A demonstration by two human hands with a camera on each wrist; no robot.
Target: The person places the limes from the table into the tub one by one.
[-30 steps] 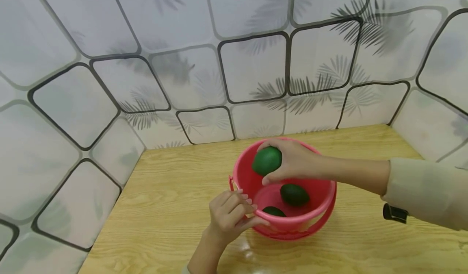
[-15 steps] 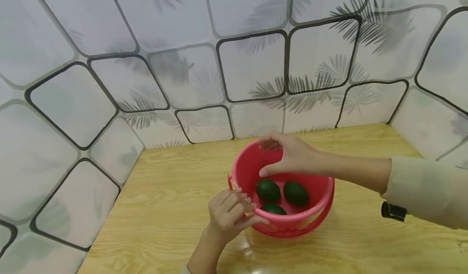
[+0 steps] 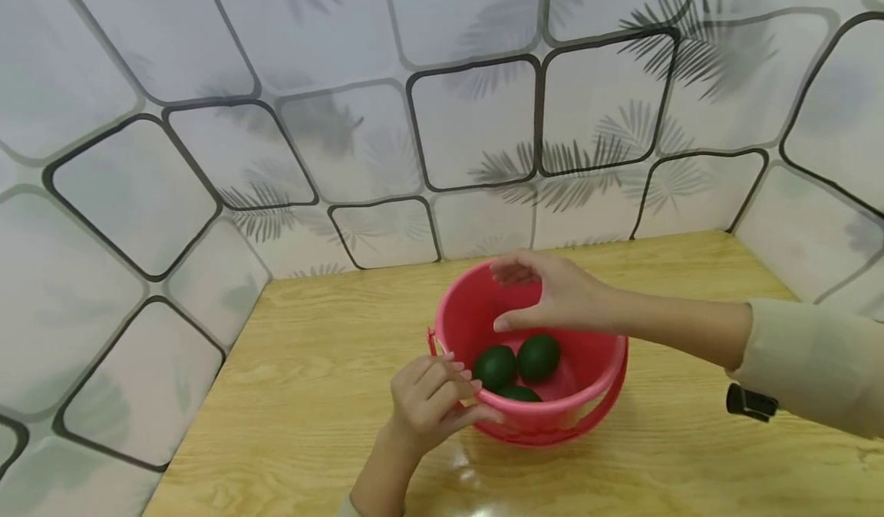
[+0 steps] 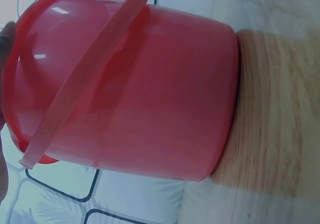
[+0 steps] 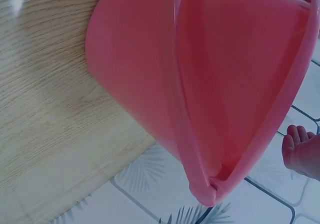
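A pinkish-red plastic bucket point(image 3: 559, 408) stands on the table. Three dark green oval fruits that look like avocados lie in it: one left point(image 3: 494, 367), one right point(image 3: 539, 357), and a third point(image 3: 519, 393) partly hidden by the near rim. My left hand point(image 3: 430, 400) grips the near-left rim, fingers over the edge and thumb along the outside. Over the bucket's mouth hovers my right hand point(image 3: 552, 293), thumb and fingers spread apart around nothing. The right wrist view has this hand point(image 5: 304, 153) above the rim; there the bucket's wall hides the fruits.
The bucket's handle point(image 4: 80, 88) hangs down against its outer side. A wood-grain table point(image 3: 311, 394) lies beneath. Patterned panels point(image 3: 476, 126) rise behind it and on both sides. A small black device point(image 3: 751, 402) sits below the right sleeve.
My right hand has let go of a green fruit, which dropped into the bucket beside the other two. The fruits have since shifted left. My left hand keeps its hold on the rim.
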